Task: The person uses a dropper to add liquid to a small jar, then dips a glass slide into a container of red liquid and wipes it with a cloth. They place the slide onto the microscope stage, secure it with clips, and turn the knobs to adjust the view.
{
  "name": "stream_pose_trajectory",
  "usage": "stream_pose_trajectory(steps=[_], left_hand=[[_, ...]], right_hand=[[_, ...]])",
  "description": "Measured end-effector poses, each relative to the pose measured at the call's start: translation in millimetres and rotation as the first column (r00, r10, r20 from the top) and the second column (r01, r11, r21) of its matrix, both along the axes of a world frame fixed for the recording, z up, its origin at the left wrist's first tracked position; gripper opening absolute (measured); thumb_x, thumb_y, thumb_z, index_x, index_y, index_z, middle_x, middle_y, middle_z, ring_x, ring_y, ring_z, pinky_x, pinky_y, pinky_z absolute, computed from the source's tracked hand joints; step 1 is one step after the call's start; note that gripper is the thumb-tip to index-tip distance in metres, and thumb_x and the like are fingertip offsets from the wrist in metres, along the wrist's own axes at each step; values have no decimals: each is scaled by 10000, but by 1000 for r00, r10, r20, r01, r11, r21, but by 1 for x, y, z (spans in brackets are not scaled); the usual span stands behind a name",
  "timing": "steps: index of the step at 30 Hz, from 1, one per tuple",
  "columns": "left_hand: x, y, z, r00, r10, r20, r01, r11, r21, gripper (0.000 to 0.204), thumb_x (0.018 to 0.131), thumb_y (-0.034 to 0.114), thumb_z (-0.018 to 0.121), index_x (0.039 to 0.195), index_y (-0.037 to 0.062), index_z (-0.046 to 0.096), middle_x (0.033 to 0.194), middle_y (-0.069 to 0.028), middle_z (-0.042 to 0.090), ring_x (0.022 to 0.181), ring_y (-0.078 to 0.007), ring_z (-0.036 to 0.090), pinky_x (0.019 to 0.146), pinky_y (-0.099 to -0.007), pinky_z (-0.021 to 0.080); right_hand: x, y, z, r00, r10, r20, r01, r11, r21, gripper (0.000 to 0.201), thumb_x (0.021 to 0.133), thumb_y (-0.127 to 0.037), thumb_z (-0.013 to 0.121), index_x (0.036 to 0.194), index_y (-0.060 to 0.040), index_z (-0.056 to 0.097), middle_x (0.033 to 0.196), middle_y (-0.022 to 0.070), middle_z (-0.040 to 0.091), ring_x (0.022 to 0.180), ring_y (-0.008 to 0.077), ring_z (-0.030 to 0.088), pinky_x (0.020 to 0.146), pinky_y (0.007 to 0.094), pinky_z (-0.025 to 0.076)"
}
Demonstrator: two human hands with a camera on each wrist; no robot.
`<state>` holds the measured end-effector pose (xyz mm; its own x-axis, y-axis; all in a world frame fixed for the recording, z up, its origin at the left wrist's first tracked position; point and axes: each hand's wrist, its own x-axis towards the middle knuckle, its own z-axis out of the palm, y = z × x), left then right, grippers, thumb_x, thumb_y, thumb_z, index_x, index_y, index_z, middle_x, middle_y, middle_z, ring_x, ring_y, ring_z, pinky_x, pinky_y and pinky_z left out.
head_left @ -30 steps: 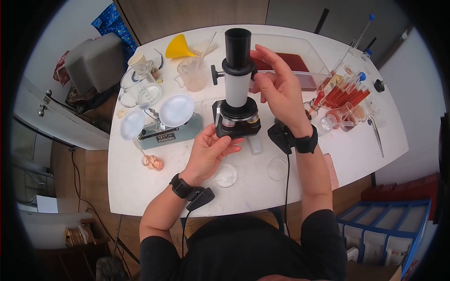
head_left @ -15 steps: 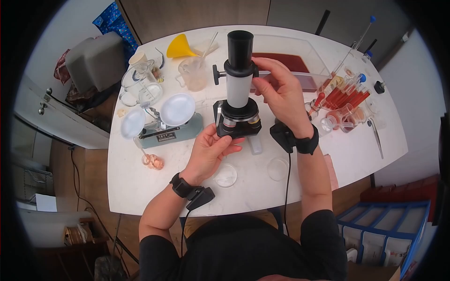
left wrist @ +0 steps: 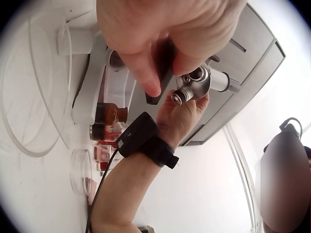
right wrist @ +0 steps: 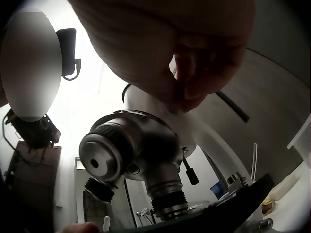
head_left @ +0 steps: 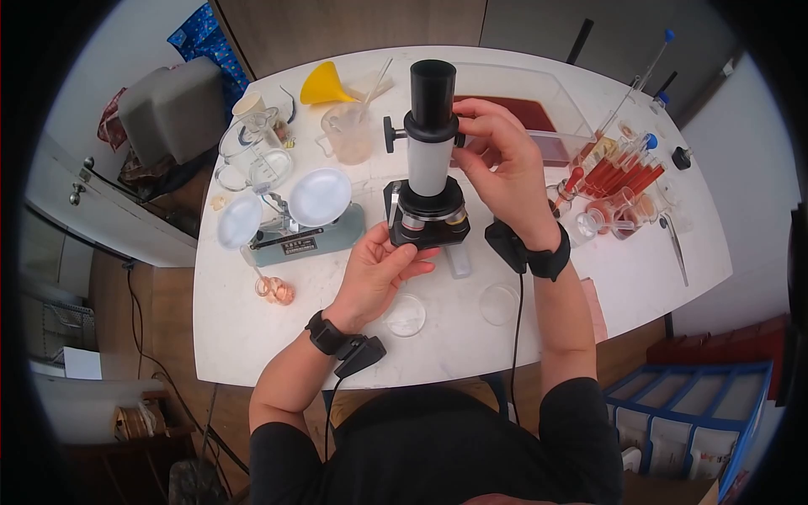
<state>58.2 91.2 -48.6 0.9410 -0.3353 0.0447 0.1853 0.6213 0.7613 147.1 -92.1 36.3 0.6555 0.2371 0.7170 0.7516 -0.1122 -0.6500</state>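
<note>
A microscope with a white tube [head_left: 429, 164] and black eyepiece stands upright at the centre of the head view. My left hand [head_left: 374, 273] pinches the front edge of its black stage [head_left: 427, 236], thumb on top. At the upper right of the tube, my right hand [head_left: 509, 168] has its fingers curled round the side knob, which they mostly hide. In the left wrist view the stage edge [left wrist: 163, 73] sits between thumb and fingers. The right wrist view shows the objective lenses [right wrist: 167, 194] above the stage, below my right hand [right wrist: 189, 63].
Left of the microscope stand a balance with two white pans [head_left: 320, 197], a beaker [head_left: 345, 135] and a yellow funnel [head_left: 324, 84]. Petri dishes [head_left: 405, 315] lie in front. At the right are test tubes with red liquid [head_left: 623, 172], glassware and tweezers [head_left: 676, 248].
My right hand's fingers have come in from beside the tube and closed round the knob. The microscope appears slightly lower and further right in the head view. My left hand keeps its hold.
</note>
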Motion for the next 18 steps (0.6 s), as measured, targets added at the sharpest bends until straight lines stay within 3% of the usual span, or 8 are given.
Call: stream_pose_trajectory(steps=[12,18], left_hand=[[0,0,0,1000,-3,3,3,1000,1,287,917,23,523,1198,22,464,1195,-112,582,1054,-233,607,823,-320,548],[0,0,0,1000,-1,6,1,1000,-1,287,918,18,518,1200,22,463,1194,-115,583,1054,-235,608,824,-324,549]], right_hand=[[3,-1,1,1000,7,28,-9,998,54,213,817,-6,633,1029,-22,638,1079,94,604,710,94,594,569,202,470],[-5,-2,7,988,-5,-151,15,998,65,270,806,9,639,1071,-38,627,1061,78,605,612,82,565,556,196,460]])
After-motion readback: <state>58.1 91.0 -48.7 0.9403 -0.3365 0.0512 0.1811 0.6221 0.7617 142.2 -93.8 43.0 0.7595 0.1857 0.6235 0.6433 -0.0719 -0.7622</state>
